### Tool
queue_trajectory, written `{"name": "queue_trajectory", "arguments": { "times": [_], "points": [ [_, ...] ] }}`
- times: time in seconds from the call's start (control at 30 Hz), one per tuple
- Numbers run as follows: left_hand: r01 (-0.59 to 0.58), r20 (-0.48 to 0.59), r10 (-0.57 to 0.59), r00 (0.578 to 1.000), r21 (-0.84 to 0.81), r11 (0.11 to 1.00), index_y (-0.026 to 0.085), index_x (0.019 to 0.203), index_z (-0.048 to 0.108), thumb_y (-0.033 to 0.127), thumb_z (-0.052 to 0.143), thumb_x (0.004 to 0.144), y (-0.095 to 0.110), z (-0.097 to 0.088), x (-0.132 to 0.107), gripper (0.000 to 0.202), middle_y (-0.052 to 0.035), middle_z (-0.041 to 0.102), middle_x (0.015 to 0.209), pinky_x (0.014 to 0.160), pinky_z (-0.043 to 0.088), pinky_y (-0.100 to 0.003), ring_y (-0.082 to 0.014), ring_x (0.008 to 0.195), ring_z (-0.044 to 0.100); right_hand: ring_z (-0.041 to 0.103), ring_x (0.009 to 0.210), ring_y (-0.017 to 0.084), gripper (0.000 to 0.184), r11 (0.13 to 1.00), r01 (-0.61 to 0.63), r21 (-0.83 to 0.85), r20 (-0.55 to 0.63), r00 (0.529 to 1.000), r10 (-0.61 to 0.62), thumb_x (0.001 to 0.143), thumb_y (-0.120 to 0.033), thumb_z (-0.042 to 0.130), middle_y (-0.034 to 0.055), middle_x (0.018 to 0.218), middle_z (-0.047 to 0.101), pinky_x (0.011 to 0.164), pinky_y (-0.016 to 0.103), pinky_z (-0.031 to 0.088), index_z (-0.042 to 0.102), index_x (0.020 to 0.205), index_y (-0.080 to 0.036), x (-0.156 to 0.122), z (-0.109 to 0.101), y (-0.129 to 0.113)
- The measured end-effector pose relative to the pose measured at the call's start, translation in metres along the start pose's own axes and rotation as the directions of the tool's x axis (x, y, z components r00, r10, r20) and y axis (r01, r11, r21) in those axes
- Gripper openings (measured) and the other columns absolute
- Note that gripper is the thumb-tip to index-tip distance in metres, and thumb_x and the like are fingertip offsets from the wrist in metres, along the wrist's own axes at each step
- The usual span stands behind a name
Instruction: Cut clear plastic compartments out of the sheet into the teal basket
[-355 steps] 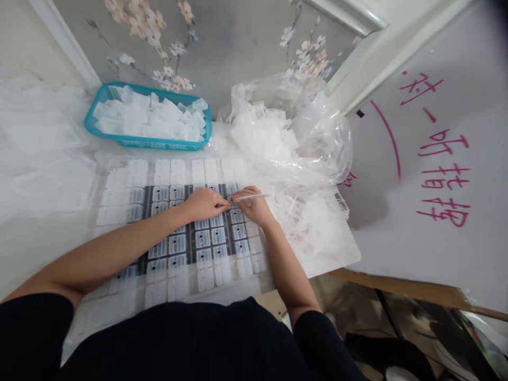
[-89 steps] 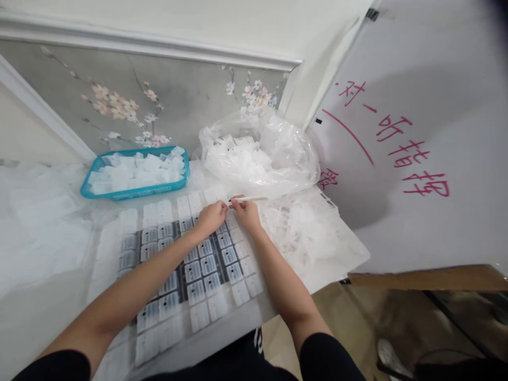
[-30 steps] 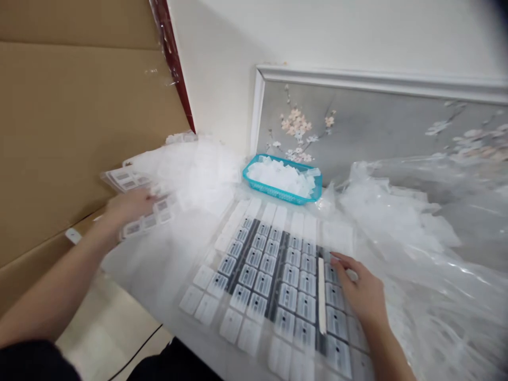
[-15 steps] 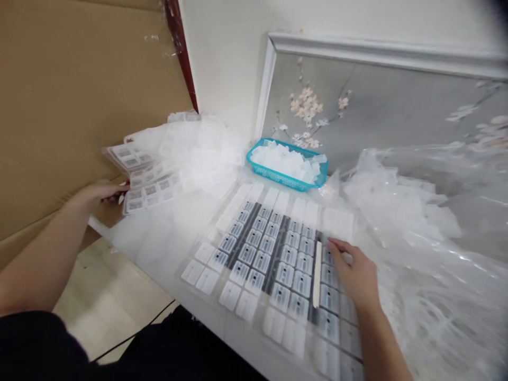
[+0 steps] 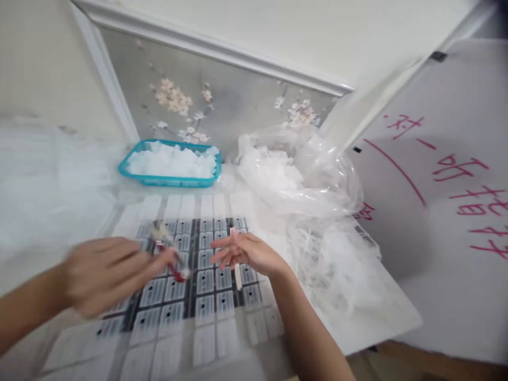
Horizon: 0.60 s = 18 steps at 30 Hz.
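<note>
Clear rectangular plastic pieces [image 5: 205, 282] are laid out in rows on the surface [image 5: 392, 317], in front of us and below both our hands. A dark backing [image 5: 191, 286] shows through the middle rows and between the columns; the front and rear rows lie beyond it and look white. Many of the pieces over the dark backing carry a small black spot.

Our left hand [image 5: 115, 270] is above the left side of the layout and is blurred. Its fingers grip a red-and-pale object [image 5: 175, 271], which sits slanted over the pieces; blur prevents us from identifying it. Our right hand [image 5: 248, 251] is open, palm inward, with the fingers spread and pointing left toward the object. Just below these fingers, a white stick [image 5: 238, 277] lies lengthwise along a right-hand column. We cannot tell whether the fingers touch the stick.

Behind the layout, a teal basket [image 5: 174, 181] is heaped with translucent pieces [image 5: 170, 160]. To its right, we see a clear plastic bag [image 5: 343, 185], open at the top, with more white pieces inside. A tangle of white plastic frames [image 5: 325, 270] lies in front of the bag, to the right of our right hand. Pale, blurred sheets [image 5: 59, 180] occupy the far left.
</note>
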<state>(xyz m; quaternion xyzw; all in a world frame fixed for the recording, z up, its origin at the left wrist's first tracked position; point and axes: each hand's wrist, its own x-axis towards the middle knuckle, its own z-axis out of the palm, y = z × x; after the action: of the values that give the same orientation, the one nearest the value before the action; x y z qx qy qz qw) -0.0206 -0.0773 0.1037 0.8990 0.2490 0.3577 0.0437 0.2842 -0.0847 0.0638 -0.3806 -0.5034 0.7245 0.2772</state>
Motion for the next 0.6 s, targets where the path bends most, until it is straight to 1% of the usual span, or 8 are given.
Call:
{"name": "queue_trajectory", "arguments": {
  "times": [0.07, 0.13, 0.23, 0.3, 0.37, 0.47, 0.53, 0.6],
  "points": [
    [-0.202, 0.178, 0.208, 0.962, -0.051, 0.978, 0.048, 0.118, 0.065, 0.025, 0.059, 0.088, 0.003, 0.039, 0.039, 0.038, 0.0034, 0.067, 0.070, 0.043, 0.042, -0.029, -0.0161, 0.058, 0.060, 0.070, 0.078, 0.017, 0.061, 0.989, -0.018, 0.148, 0.082, 0.997, 0.006, 0.089, -0.069, 0.044, 0.0091, 0.092, 0.074, 0.068, 0.029, 0.055, 0.067, 0.114, -0.018, -0.002, -0.003, 0.002],
    [-0.253, 0.301, 0.277, 0.913, -0.115, 0.961, 0.040, 0.112, 0.069, 0.024, 0.055, 0.089, 0.001, 0.078, 0.079, 0.031, -0.0010, 0.067, 0.071, 0.048, 0.045, -0.029, -0.0167, 0.061, 0.062, 0.070, 0.076, 0.017, 0.054, 0.970, 0.029, 0.241, 0.012, 0.999, -0.033, 0.087, -0.066, 0.052, 0.0058, 0.083, 0.072, 0.069, 0.030, 0.056, 0.065, 0.107, -0.018, -0.002, -0.016, 0.003],
    [-0.098, 0.411, 0.144, 0.900, -0.132, 0.986, 0.029, 0.103, 0.073, 0.032, 0.049, 0.092, -0.005, 0.128, 0.123, 0.026, -0.0055, 0.069, 0.083, 0.064, 0.049, -0.029, -0.0184, 0.075, 0.064, 0.070, 0.070, 0.016, 0.037, 0.975, 0.156, 0.159, -0.295, 0.950, -0.104, 0.088, -0.056, 0.057, 0.0010, 0.075, 0.068, 0.066, 0.027, 0.054, 0.061, 0.095, -0.019, -0.003, -0.048, 0.003],
    [0.049, 0.413, -0.008, 0.911, -0.088, 0.995, 0.026, 0.102, 0.073, 0.033, 0.048, 0.093, -0.011, 0.151, 0.139, 0.027, -0.0051, 0.071, 0.090, 0.071, 0.048, -0.029, -0.0197, 0.082, 0.065, 0.069, 0.067, 0.015, 0.029, 0.985, 0.140, -0.103, -0.529, 0.831, -0.173, 0.091, -0.048, 0.055, 0.0020, 0.078, 0.070, 0.064, 0.026, 0.052, 0.062, 0.094, -0.019, -0.006, -0.072, 0.004],
    [0.256, 0.369, -0.222, 0.903, -0.044, 0.966, 0.023, 0.097, 0.075, 0.032, 0.051, 0.091, -0.018, 0.167, 0.144, 0.026, -0.0044, 0.073, 0.090, 0.073, 0.047, -0.029, -0.0204, 0.083, 0.065, 0.067, 0.067, 0.015, 0.024, 0.915, -0.011, -0.403, -0.650, 0.707, -0.278, 0.093, -0.039, 0.052, 0.0037, 0.084, 0.073, 0.065, 0.026, 0.050, 0.066, 0.099, -0.020, -0.011, -0.091, 0.006],
    [0.581, 0.466, -0.488, 0.738, -0.071, 0.811, 0.018, 0.095, 0.075, 0.033, 0.056, 0.087, -0.031, 0.183, 0.140, 0.026, -0.0039, 0.071, 0.075, 0.063, 0.046, -0.028, -0.0181, 0.065, 0.064, 0.066, 0.074, 0.016, 0.029, 0.763, -0.183, -0.620, -0.654, 0.658, -0.374, 0.093, -0.030, 0.049, 0.0031, 0.088, 0.075, 0.074, 0.029, 0.049, 0.070, 0.112, -0.024, -0.018, -0.104, 0.008],
    [0.734, 0.586, -0.550, 0.595, -0.119, 0.668, 0.014, 0.103, 0.073, 0.035, 0.054, 0.087, -0.036, 0.190, 0.135, 0.032, -0.0020, 0.064, 0.059, 0.051, 0.044, -0.026, -0.0158, 0.049, 0.059, 0.068, 0.082, 0.018, 0.032, 0.733, -0.196, -0.651, -0.626, 0.685, -0.373, 0.094, -0.030, 0.048, 0.0028, 0.094, 0.076, 0.079, 0.031, 0.050, 0.070, 0.117, -0.025, -0.020, -0.103, 0.008],
    [0.815, 0.655, -0.560, 0.507, -0.155, 0.558, 0.011, 0.108, 0.070, 0.035, 0.053, 0.088, -0.038, 0.194, 0.133, 0.036, 0.0009, 0.056, 0.048, 0.043, 0.040, -0.024, -0.0146, 0.040, 0.053, 0.069, 0.089, 0.020, 0.032, 0.719, -0.190, -0.669, -0.592, 0.720, -0.362, 0.094, -0.033, 0.050, 0.0028, 0.102, 0.076, 0.084, 0.032, 0.050, 0.072, 0.115, -0.026, -0.020, -0.099, 0.007]
  ]
}}
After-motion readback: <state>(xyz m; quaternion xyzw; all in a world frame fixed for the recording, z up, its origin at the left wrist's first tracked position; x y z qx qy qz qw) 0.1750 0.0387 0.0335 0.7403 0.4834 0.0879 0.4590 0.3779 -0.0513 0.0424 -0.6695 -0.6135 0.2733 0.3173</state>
